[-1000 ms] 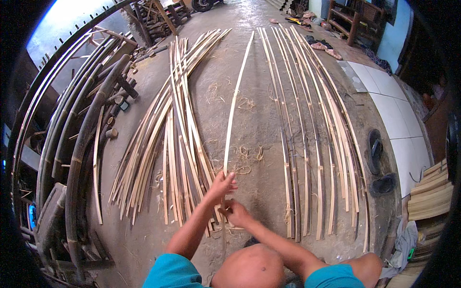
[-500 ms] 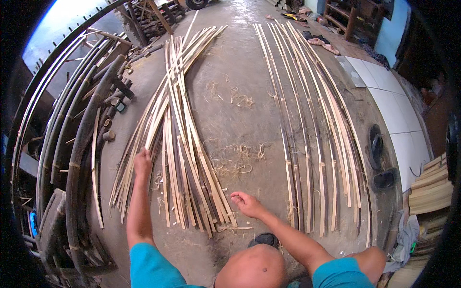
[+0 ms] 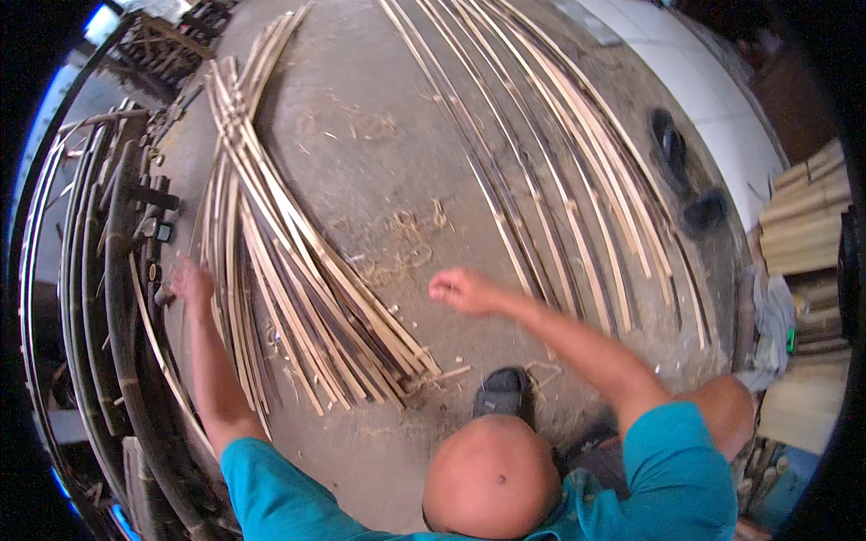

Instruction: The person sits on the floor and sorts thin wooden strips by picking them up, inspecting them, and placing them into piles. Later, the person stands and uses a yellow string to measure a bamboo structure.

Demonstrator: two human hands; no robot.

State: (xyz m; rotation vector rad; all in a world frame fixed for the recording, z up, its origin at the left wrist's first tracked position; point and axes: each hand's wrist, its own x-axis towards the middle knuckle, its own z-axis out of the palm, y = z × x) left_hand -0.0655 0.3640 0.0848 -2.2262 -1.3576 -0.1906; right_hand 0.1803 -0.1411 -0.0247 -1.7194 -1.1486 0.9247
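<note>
Pale split bamboo strips [image 3: 298,270] fan lengthwise away from me; my left hand [image 3: 191,281], spread, touches their left edge, right hand [image 3: 462,290] loosely curled, empty.

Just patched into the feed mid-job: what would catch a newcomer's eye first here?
Two fans of long split bamboo strips lie on the concrete floor: a crossed left pile and a neater right spread. The left hand reaches to the left pile's outer edge, while the right hand hovers loosely closed above the bare floor between them. Dark whole bamboo poles are stacked along the far left.
</note>
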